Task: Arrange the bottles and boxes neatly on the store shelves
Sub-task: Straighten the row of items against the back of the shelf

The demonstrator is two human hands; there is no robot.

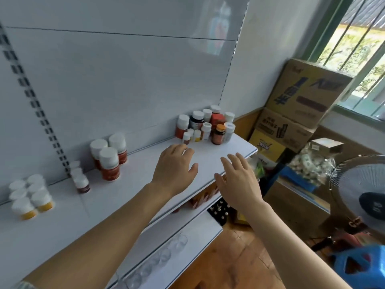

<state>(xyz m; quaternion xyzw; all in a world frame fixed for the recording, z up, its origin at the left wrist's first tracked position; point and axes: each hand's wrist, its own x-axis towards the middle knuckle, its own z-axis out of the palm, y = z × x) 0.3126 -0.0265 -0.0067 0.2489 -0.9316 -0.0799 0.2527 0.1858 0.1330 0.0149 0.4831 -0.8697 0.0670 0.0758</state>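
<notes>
A jumbled cluster of mixed bottles [206,126] stands at the right end of the white shelf [133,184], against the back panel. My left hand [175,165] hovers over the shelf just short of that cluster, fingers relaxed, holding nothing. My right hand [237,180] is over the shelf's front edge, fingers spread and empty. Three red bottles with white caps [109,161] stand in a group further left. A short row of small dark bottles [80,178] follows, then several yellow-based white bottles [31,195] at the far left.
Stacked cardboard boxes [300,105] fill the corner to the right of the shelf. A bag of small packets [312,163], a fan [362,188] and a blue stool [358,268] stand on the floor at right. A lower shelf [187,232] holds orange boxes and clear jars.
</notes>
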